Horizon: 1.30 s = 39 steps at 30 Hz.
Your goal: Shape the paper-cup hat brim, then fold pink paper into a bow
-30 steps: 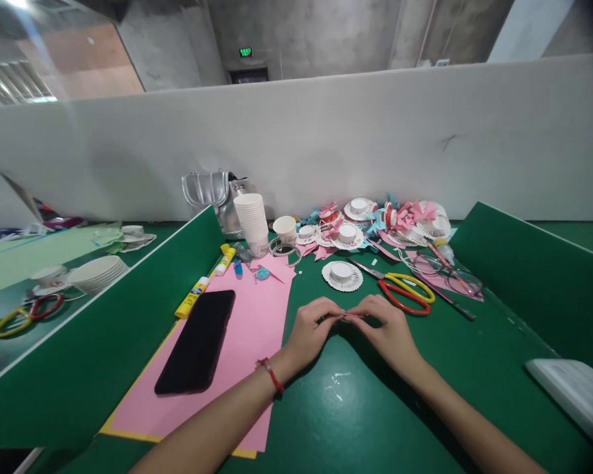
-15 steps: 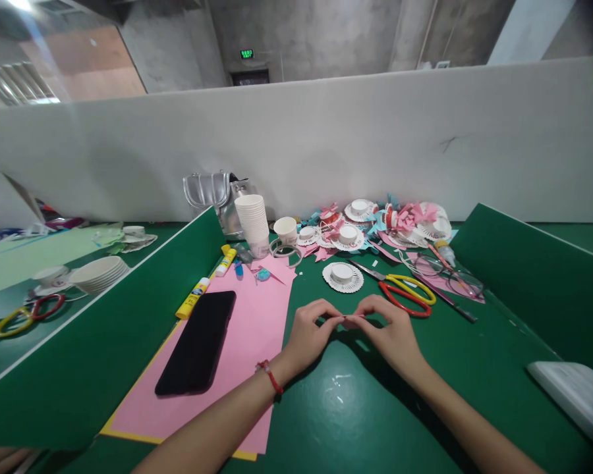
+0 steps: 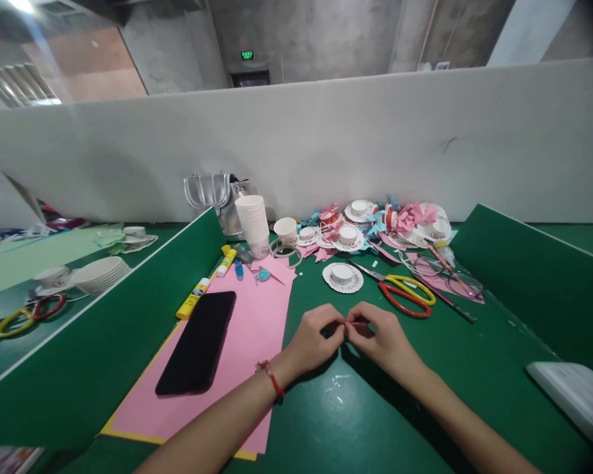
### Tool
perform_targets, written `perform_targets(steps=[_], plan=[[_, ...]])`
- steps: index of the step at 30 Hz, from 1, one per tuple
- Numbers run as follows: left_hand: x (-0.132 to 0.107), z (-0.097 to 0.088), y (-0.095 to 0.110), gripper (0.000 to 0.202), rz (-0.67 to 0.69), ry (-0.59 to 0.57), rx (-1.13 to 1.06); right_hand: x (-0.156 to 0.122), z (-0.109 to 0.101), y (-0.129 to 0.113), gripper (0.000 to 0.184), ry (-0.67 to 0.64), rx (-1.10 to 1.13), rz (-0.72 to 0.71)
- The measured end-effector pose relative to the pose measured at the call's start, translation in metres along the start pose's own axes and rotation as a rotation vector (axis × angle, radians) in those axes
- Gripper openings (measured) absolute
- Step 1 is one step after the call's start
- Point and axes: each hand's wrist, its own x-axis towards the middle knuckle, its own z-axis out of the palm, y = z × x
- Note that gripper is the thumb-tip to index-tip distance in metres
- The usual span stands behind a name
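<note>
Over the green table, my left hand (image 3: pixel 317 339) and my right hand (image 3: pixel 378 336) meet fingertip to fingertip, both in a pinch. Between them is a small piece of pink paper (image 3: pixel 360 324), mostly hidden by the fingers. A red bracelet (image 3: pixel 271 380) circles my left wrist. Just beyond my hands lies a white fringed paper-cup piece (image 3: pixel 343 278), flattened with its base up. Scissors (image 3: pixel 409 295) with red and yellow handles rest beyond my right hand, blades pointing away to the left.
On the left, a black phone (image 3: pixel 197 342) lies on pink paper sheets (image 3: pixel 261 342) beside two glue sticks (image 3: pixel 192 299). Stacked paper cups (image 3: pixel 253 220), a single cup (image 3: pixel 285 230) and pink-and-blue paper crafts (image 3: pixel 348 234) line the back. Eyeglasses (image 3: pixel 464 284) lie right. Green dividers (image 3: pixel 128 329) flank the workspace.
My fingertips have drawn closer together and now touch, covering more of the pink paper. Both hands stay in the same place over the table.
</note>
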Motion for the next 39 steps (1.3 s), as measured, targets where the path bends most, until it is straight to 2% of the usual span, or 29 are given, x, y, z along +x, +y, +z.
perform_targets(steps=[5,9,13,15,17,19,21,25,29,35,39], plan=[[-0.002,0.002,0.003,0.015,0.039,0.085,0.067,0.001,-0.002,0.001,0.006,0.014,-0.039,-0.039],[0.0,0.0,0.005,0.015,-0.03,0.166,0.054,0.005,-0.011,0.007,0.006,0.096,-0.003,0.023],[0.002,-0.002,0.002,0.014,-0.152,0.247,-0.086,0.008,-0.013,0.012,0.002,0.229,0.105,0.126],[0.003,-0.001,0.001,0.012,-0.204,0.223,-0.194,0.008,-0.01,0.012,0.017,0.197,0.2,0.157],[0.003,-0.001,0.001,0.011,-0.209,0.168,-0.275,0.006,-0.005,0.01,0.023,0.091,0.275,0.192],[0.003,0.0,0.002,0.011,-0.194,0.12,-0.309,0.005,-0.001,0.008,0.015,-0.008,0.319,0.24],[0.004,0.001,0.002,0.012,-0.195,0.096,-0.293,0.003,0.0,0.007,0.009,-0.048,0.32,0.265],[0.004,0.002,0.0,0.009,-0.227,0.062,-0.222,0.003,0.002,0.005,0.009,-0.017,0.218,0.233],[0.003,0.004,0.001,0.01,-0.187,0.031,-0.158,0.004,0.002,0.003,0.012,0.013,0.147,0.2],[0.003,0.007,0.0,0.01,-0.197,0.199,-0.109,0.009,-0.005,0.007,0.017,0.054,0.396,0.25],[0.003,0.007,-0.004,0.01,-0.272,0.221,-0.167,0.01,-0.005,0.011,0.015,0.098,0.468,0.243]])
